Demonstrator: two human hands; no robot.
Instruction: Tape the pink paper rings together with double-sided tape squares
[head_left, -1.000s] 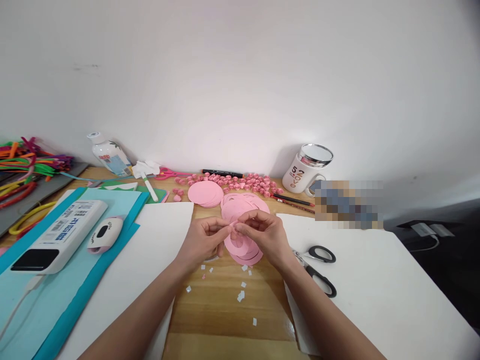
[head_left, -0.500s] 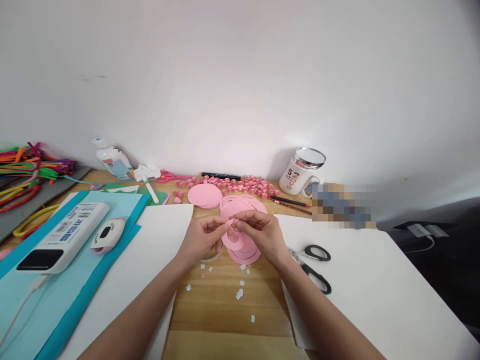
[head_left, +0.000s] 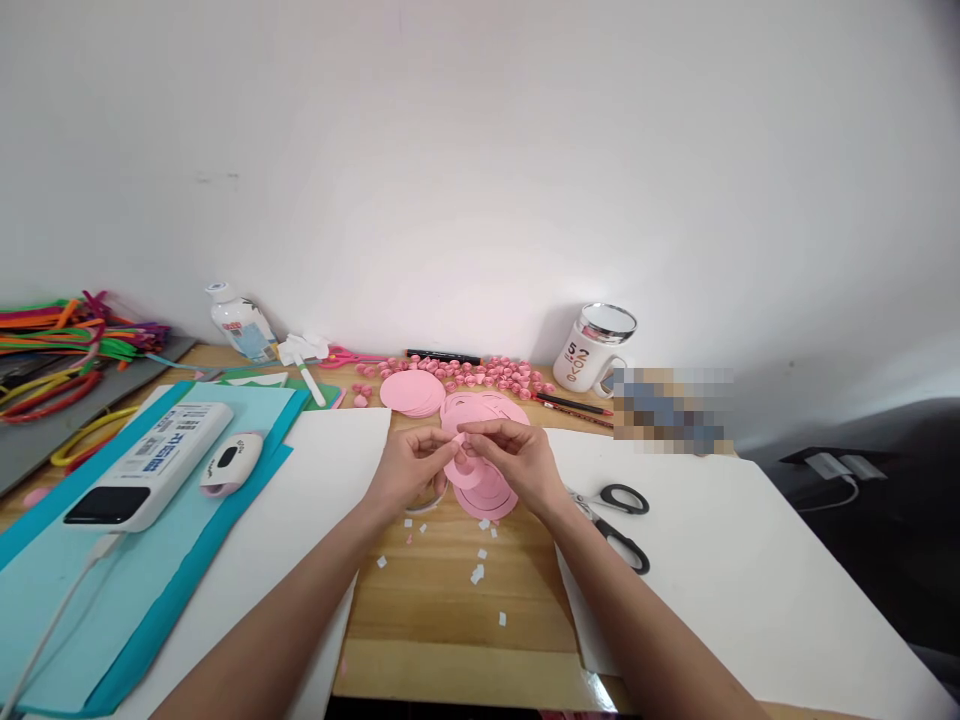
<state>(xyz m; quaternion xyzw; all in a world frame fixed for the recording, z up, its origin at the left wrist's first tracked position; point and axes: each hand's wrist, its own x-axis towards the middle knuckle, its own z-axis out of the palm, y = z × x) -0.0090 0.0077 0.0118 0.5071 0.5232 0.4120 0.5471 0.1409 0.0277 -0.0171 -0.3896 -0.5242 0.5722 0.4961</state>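
Observation:
Between the fingertips of both hands is a curled pink paper strip (head_left: pixel 466 472), its loose end hanging in a loop. My left hand (head_left: pixel 411 468) pinches it from the left, thumb and forefinger closed. From the right, my right hand (head_left: pixel 517 462) pinches the same strip at its top. The fingers hide the exact part being held. Under the hands lie cut pink paper pieces (head_left: pixel 486 500) with spiral lines. A stack of pink paper circles (head_left: pixel 412 392) sits just behind my left hand. Small rolled pink paper roses (head_left: pixel 502 374) are gathered along the back.
Black-handled scissors (head_left: pixel 619 520) lie open beside my right forearm on white paper (head_left: pixel 705 570). A mug (head_left: pixel 592 350) and a bottle (head_left: pixel 241 325) stand by the wall. A white power bank (head_left: pixel 150 468) rests on blue sheets (head_left: pixel 247 400). Paper scraps (head_left: pixel 478 574) dot the wooden table (head_left: pixel 435 620).
The view has shifted slightly, bringing the table's front edge into sight. Both hands keep their pinch on the pink paper strip, with only a small finger movement.

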